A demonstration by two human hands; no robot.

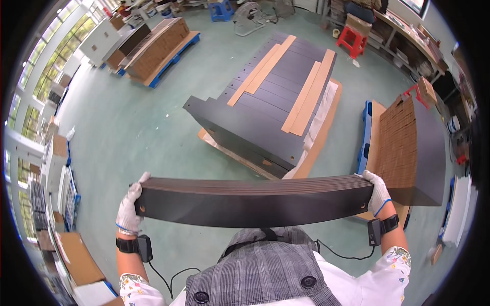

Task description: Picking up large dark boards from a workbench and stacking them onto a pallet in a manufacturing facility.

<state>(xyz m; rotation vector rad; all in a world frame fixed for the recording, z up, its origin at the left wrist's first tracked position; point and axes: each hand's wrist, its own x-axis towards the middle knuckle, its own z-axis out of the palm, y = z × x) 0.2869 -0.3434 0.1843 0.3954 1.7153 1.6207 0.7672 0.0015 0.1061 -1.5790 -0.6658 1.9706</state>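
I hold a thick stack of long dark boards point(255, 201) level in front of my chest. My left hand point(130, 206), in a white glove, grips the stack's left end. At the right end my right hand point(378, 193), also gloved in white, is closed on the boards. Each wrist wears a black band with a small device. Ahead on the green floor lies a large pile of dark panels point(265, 107) with several light wooden strips across its top, resting on a pale pallet.
To the right a blue pallet point(364, 137) carries brown-edged boards point(403, 148). A blue pallet with brown boards point(158, 51) stands far left. A red stool point(352, 41) and shelves sit at the back right. Boxes point(76, 257) line the left wall.
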